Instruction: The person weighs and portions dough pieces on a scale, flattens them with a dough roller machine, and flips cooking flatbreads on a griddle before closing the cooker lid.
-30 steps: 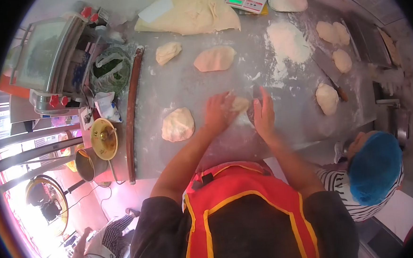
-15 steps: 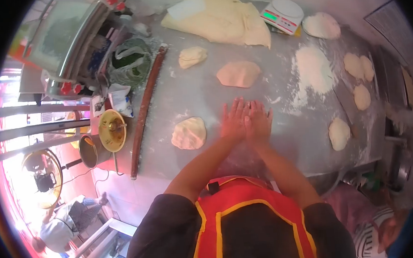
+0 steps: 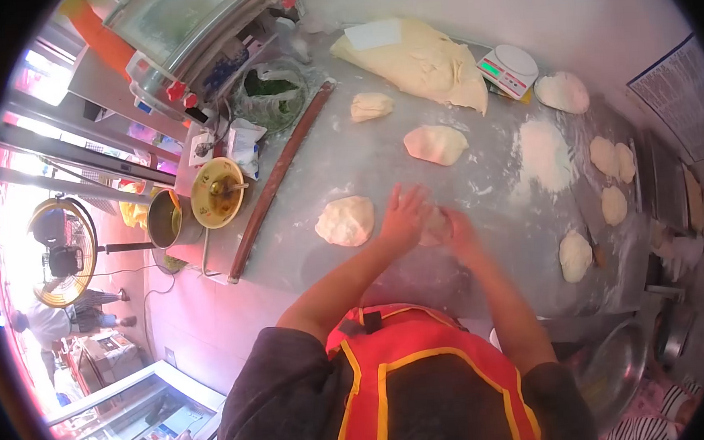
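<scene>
A flattened piece of dough (image 3: 435, 228) lies on the metal table between my two hands. My left hand (image 3: 405, 219) rests on the left part of this dough, fingers stretched out and somewhat apart. At the dough's right edge, my right hand (image 3: 463, 237) is smeared by motion, so its grip is unclear. Left of my hands is a rounded dough piece (image 3: 346, 221). Farther up lie another flat dough piece (image 3: 436, 145) and a small dough lump (image 3: 372, 106).
A long rolling pin (image 3: 281, 180) lies at the left, beside a yellow bowl (image 3: 204, 206). Behind are a big dough mass (image 3: 415, 59) and a digital scale (image 3: 509, 70). Spread flour (image 3: 545, 156) and several dough pieces (image 3: 576, 255) lie to the right.
My hands were together, flat over the dough; now they are apart, uncovering it between them. My right hand has shifted to its right edge. The camera view has turned.
</scene>
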A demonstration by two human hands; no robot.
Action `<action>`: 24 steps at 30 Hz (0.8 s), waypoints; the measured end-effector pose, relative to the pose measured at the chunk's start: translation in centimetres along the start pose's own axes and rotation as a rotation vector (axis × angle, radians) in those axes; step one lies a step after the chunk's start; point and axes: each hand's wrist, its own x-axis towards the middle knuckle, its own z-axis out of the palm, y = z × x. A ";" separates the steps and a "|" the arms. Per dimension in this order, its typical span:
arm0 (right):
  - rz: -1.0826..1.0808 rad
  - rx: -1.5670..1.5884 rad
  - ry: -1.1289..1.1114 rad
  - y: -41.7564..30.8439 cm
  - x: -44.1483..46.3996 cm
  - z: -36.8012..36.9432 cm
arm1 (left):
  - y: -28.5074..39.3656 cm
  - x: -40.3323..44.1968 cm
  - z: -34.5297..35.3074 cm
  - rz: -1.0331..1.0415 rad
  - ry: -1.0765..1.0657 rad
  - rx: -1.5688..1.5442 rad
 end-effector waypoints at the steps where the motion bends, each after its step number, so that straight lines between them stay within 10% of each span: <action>1: -0.078 -0.058 0.028 -0.8 0.1 0.8 | 0.2 -0.6 -0.6 -0.011 0.042 -0.075; 9: 0.284 0.193 -0.251 -3.5 2.0 1.1 | -1.2 -0.4 -5.8 -0.609 0.301 -1.067; 12: 0.150 0.237 -0.179 -5.3 2.4 -0.9 | -3.8 -2.3 -0.1 -0.062 0.138 -0.283; 20: -0.332 -0.191 -0.086 -5.7 -0.7 -4.7 | -1.8 -1.5 0.6 -0.060 0.065 -0.325; 24: -0.098 -0.219 -0.094 -5.8 -2.4 -2.3 | 0.0 -2.7 -1.2 0.082 0.036 -0.131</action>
